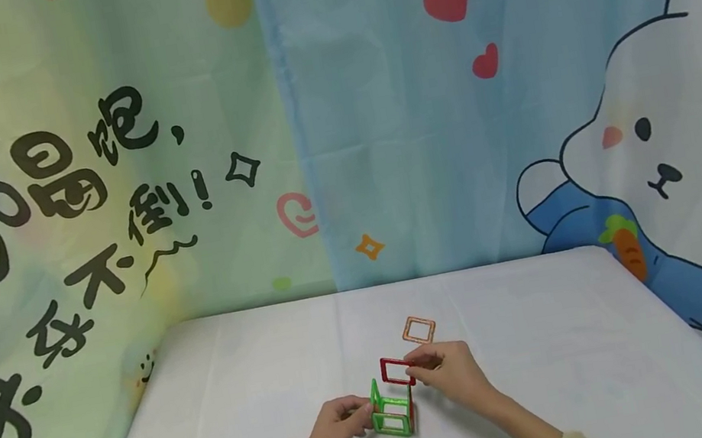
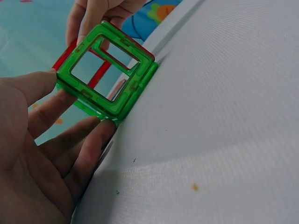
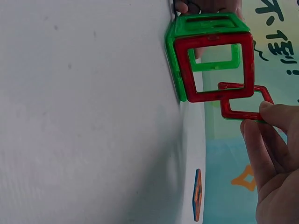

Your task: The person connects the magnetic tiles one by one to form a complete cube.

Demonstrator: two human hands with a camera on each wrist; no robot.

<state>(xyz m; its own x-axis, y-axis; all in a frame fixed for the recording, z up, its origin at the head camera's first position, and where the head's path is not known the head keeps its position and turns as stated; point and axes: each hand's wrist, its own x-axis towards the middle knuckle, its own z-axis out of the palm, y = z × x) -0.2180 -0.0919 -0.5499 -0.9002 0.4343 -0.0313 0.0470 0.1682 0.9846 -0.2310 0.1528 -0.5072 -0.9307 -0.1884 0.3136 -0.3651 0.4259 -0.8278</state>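
My left hand holds a small box of square magnetic tiles on the white table, thumb and fingers at its left side. In the left wrist view a green magnetic tile faces the camera. From the right wrist, one upright side shows as a red magnetic tile, with green tiles beside and behind it. My right hand pinches a loose red magnetic tile between thumb and fingers. That tile is held up at the box's far side, close above its edge in the head view.
An orange magnetic tile lies on the white table behind my right hand. Printed curtains with hearts, lettering and a white cartoon animal hang behind and to the left of the table.
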